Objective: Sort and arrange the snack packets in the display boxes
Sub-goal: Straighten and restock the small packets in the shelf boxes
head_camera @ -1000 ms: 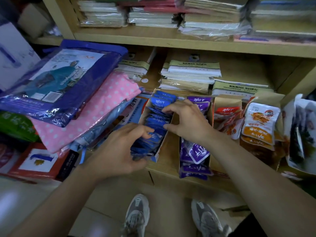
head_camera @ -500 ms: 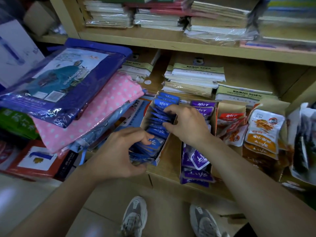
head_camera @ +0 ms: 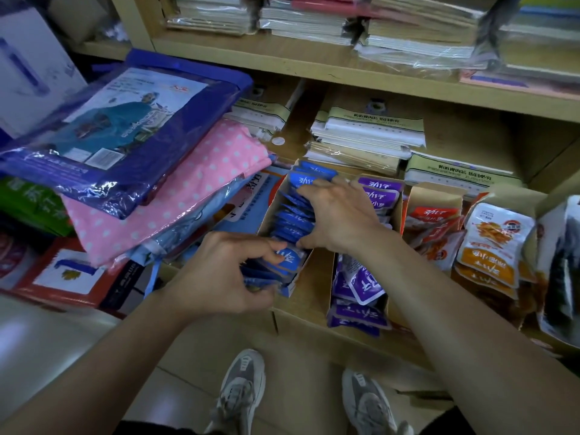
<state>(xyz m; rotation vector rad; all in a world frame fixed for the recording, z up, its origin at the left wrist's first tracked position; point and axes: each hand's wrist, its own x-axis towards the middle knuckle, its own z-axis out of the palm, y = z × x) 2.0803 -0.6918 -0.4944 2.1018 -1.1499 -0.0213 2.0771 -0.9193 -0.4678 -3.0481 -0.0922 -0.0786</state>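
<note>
Pale wooden shelving (head_camera: 314, 62) fills view; upper board spans top, upright post (head_camera: 131, 20) at left. Beige tiled floor (head_camera: 301, 372) below front edge. Light dim, bluish.

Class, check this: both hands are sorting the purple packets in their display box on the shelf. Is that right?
Not quite. The head view shows the left hand and right hand on the blue packets, not the purple packets, which sit untouched in the next box. The rest holds.

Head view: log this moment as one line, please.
left hand: grips front blue packets | right hand: fingers and thumb clasp the row | display box: on shelf
</note>
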